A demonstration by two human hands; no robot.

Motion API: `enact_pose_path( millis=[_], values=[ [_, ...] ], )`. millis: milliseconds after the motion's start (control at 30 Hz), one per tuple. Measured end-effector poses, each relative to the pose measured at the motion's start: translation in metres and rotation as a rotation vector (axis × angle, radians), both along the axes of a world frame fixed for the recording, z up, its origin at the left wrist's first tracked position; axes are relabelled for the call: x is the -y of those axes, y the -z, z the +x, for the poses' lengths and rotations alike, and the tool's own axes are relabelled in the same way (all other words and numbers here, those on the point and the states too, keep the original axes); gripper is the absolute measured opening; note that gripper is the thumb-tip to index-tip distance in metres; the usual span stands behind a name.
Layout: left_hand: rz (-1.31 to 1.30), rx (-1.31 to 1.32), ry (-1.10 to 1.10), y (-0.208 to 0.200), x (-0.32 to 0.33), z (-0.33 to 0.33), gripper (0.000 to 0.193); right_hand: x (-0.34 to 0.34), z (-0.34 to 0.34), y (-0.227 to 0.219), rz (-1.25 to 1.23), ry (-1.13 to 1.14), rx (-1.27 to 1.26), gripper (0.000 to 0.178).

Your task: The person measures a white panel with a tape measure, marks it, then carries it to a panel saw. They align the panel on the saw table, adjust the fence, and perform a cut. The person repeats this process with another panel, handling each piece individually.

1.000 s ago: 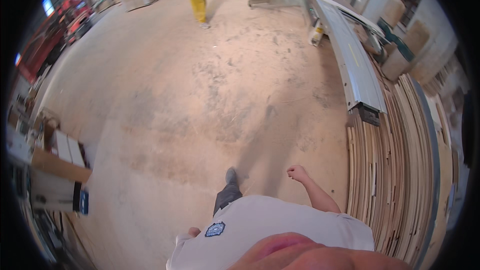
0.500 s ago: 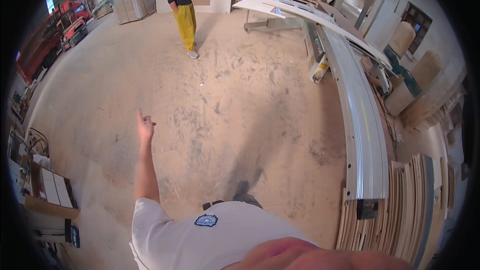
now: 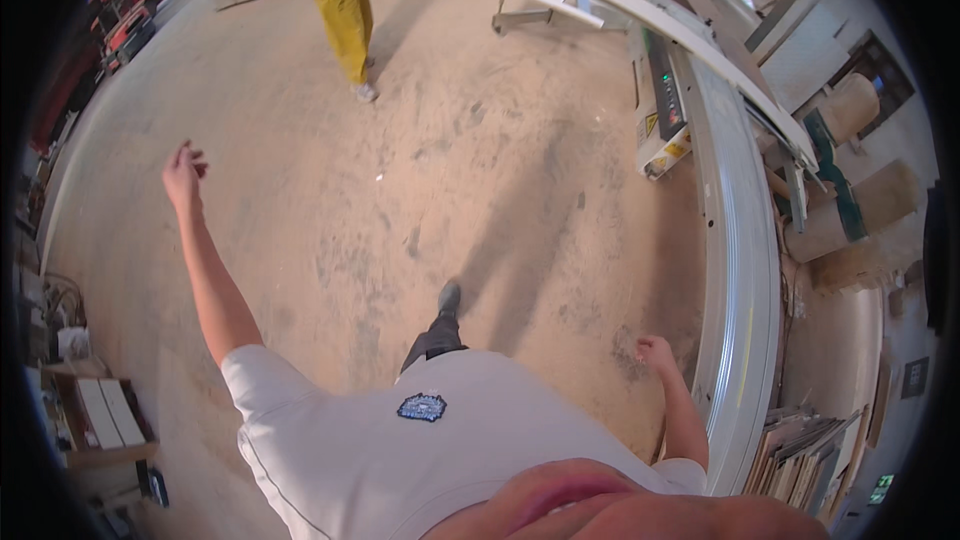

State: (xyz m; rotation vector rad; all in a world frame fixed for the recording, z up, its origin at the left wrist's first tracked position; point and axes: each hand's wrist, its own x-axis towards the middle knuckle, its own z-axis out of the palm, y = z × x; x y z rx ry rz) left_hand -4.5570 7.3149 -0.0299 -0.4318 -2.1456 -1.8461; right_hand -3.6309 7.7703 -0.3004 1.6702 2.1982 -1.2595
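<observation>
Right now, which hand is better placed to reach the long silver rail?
Probably the right hand: it appears nearer the silver rail; the left hand is out on the opposite side.

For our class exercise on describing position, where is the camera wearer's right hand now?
In the head view, the right hand is right of centre, in the lower half, seen against the dusty floor just left of the long metal rail.

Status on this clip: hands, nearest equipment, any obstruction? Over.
Left hand out to the left, nothing seen in it. Right hand low, beside the machine's long metal rail, no object seen. Co-worker in yellow trousers ahead, apart from both hands.
</observation>
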Motion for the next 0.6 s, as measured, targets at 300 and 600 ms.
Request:
enact_pose_path(
  millis=[300,600],
  values=[
    [-0.338,0.796,0.918,0.233,-0.511,0.036,0.034,-0.067,-0.147,0.01,-0.081,-0.187,0.27,0.037],
    [-0.669,0.844,1.1,0.278,-0.815,0.053,0.035,-0.228,-0.192,0.099,-0.377,-0.063,0.333,0.027]
  ],
)
